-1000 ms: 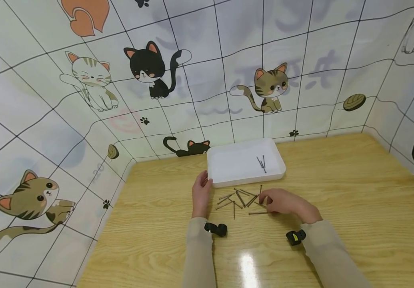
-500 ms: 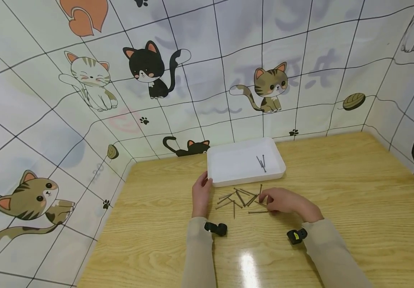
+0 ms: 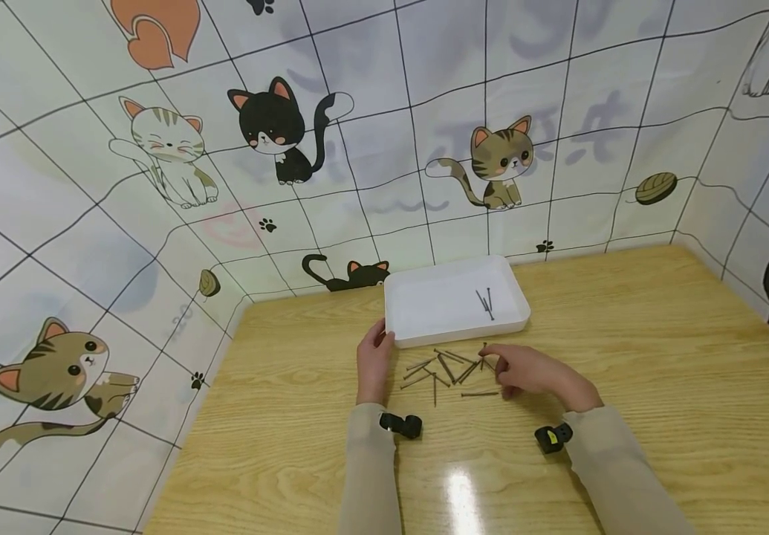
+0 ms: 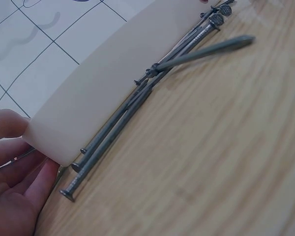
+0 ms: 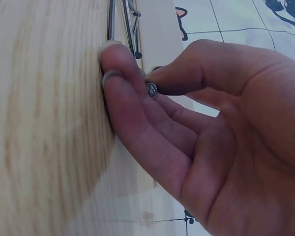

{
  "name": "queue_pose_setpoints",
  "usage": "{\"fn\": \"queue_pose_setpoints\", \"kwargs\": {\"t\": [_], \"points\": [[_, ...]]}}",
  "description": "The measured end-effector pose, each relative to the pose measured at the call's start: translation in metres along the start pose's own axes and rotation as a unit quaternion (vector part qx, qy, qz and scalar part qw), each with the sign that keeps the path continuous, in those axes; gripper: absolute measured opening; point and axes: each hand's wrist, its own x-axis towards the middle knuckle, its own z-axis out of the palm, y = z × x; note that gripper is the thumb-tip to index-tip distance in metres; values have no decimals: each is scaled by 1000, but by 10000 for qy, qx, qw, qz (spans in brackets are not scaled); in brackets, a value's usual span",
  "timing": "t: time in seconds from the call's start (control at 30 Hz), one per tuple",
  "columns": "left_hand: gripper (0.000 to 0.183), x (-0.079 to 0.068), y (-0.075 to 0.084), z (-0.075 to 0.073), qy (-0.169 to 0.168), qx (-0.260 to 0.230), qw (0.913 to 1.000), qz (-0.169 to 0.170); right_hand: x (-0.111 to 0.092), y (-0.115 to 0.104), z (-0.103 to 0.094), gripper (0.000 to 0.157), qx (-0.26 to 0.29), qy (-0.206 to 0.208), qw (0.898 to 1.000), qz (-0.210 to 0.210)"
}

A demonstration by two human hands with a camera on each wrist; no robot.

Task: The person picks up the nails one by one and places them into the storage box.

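Note:
My left hand grips the near left corner of a white tray; in the left wrist view its fingers bend round that corner of the tray wall. Between thumb and forefinger my right hand pinches a nail, whose textured head shows in the right wrist view. The other fingers of this hand stay bent close over the wood. Several loose nails lie crossed in a pile left of the right hand, just in front of the tray. A few nails rest inside the tray at its right.
One nail lies apart on the wooden table, by the right fingertips. Behind the tray rises a wall covering printed with cats and a grid. Each wrist carries a small black camera.
My right hand has shifted slightly up and away, with its forefinger and thumb at the nail. More of the lone nail beside the fingers now shows. The left hand and tray have stayed put.

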Motion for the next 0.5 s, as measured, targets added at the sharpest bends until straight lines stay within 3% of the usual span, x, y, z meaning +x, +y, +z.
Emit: {"fn": "queue_pose_setpoints", "kwargs": {"t": [0.5], "points": [[41,0,-1,0,-11,-90,10000,30,3,7,0,50,180,99,9998,-12]]}}
